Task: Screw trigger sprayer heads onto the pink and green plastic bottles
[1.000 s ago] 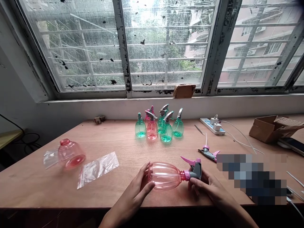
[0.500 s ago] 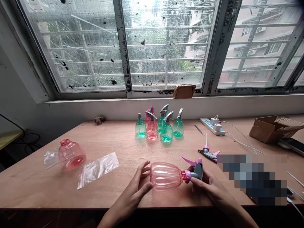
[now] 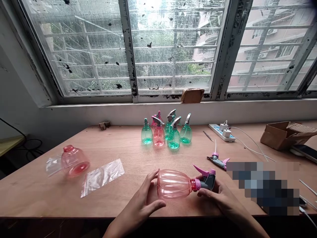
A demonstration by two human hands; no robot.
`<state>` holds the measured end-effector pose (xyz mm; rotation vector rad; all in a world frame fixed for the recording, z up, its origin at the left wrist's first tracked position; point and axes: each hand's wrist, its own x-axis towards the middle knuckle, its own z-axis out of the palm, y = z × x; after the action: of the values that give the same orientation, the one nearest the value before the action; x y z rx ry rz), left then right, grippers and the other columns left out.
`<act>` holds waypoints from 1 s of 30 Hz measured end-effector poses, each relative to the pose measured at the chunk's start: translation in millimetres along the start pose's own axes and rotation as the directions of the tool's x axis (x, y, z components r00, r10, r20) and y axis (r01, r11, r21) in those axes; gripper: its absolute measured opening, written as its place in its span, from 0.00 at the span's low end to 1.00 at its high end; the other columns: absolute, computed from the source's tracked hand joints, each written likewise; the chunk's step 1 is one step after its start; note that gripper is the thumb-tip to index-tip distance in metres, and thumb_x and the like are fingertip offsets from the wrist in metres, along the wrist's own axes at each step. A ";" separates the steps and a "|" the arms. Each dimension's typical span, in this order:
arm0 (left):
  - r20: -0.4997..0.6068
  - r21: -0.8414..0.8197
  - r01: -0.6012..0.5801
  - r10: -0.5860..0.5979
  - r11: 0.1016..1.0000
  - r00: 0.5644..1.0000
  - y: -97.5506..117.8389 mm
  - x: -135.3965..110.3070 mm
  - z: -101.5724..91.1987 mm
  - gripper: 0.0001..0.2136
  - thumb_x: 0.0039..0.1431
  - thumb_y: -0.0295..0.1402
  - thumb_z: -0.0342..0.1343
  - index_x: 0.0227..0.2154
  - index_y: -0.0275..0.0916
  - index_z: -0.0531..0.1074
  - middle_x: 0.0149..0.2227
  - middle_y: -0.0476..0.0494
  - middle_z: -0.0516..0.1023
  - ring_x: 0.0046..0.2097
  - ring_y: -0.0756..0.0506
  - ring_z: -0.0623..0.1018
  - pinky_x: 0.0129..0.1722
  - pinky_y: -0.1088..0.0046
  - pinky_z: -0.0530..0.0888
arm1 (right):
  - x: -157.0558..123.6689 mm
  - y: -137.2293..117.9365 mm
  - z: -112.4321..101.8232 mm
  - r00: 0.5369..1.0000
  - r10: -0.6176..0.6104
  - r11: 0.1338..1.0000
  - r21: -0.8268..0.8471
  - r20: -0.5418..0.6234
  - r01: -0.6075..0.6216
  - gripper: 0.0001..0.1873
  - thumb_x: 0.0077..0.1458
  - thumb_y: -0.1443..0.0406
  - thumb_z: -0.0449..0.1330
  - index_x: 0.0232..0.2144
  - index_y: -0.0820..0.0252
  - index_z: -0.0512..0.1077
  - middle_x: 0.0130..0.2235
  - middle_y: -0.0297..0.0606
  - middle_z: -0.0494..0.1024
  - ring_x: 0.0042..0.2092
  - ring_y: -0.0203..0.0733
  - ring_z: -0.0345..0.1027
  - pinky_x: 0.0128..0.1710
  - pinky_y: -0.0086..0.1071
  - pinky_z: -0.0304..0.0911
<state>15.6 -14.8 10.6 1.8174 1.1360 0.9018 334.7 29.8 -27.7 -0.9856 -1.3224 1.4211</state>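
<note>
A clear pink spray bottle [image 3: 174,184] lies on its side just above the table, base to the left. Its grey and pink spray head [image 3: 208,180] is fitted on the neck, with the pink trigger pointing up. My right hand [image 3: 223,196] grips the bottle at the collar and head, thumb in front and the other fingers partly hidden behind. By the base, my left hand [image 3: 142,200] is open, its thumb stretched out below the bottle and fingers spread beside it; whether a fingertip touches is unclear.
Several green and pink spray bottles [image 3: 173,138] stand at the back. A pink bottle without a head [image 3: 75,162] and plastic bags [image 3: 102,177] lie left. A loose spray head [image 3: 218,162], power strip [image 3: 221,133], cardboard box [image 3: 279,135] and blurred patch are right.
The spray head has turned a little in my right hand and shifted slightly right. My left thumb has come away from the bottle's base and stretched out.
</note>
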 end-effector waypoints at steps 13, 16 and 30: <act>-0.018 -0.041 -0.025 0.024 0.999 1.000 -15.9 0.9 1.3 0.36 0.67 0.40 0.62 0.71 0.53 0.48 0.73 0.39 0.58 0.70 0.35 0.65 0.72 0.52 0.59 | -2.4 -4.0 2.7 1.000 0.002 0.999 -0.032 0.000 -0.002 0.27 0.49 0.49 0.75 0.46 0.58 0.81 0.40 0.42 0.84 0.38 0.47 0.77 0.42 0.38 0.71; -0.026 -0.036 -0.037 0.036 0.999 0.999 -14.3 1.7 1.7 0.37 0.66 0.37 0.63 0.71 0.53 0.49 0.72 0.39 0.59 0.69 0.35 0.66 0.71 0.53 0.60 | -2.5 -3.6 3.2 1.000 0.006 0.999 -0.035 -0.008 -0.006 0.28 0.48 0.49 0.75 0.46 0.59 0.81 0.39 0.41 0.84 0.37 0.46 0.76 0.40 0.37 0.70; -0.026 -0.141 0.043 -0.048 0.989 0.999 -4.5 1.4 -1.6 0.30 0.69 0.50 0.57 0.67 0.49 0.56 0.68 0.38 0.65 0.65 0.35 0.70 0.68 0.52 0.65 | -3.7 -3.7 3.3 1.000 -0.003 0.999 0.036 -0.007 0.003 0.26 0.47 0.53 0.76 0.45 0.58 0.80 0.40 0.41 0.85 0.36 0.45 0.77 0.40 0.37 0.71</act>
<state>13.1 -11.9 7.6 1.6629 1.0994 0.9602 332.9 25.3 -23.8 -0.9638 -1.2881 1.4332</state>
